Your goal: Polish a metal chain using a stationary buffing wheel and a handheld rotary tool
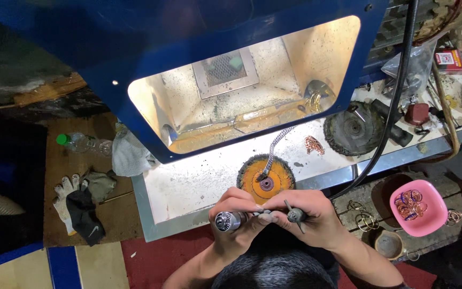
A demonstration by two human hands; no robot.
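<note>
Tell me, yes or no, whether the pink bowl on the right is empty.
No: the pink bowl holds a heap of coppery and purple wire rings, seen from above beside the person's right hand.

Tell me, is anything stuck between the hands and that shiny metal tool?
Nothing visible is. The left hand wraps the silver handpiece directly, and the right hand pinches a small dark key at its tip. The round brush wheel lies beyond them.
</note>
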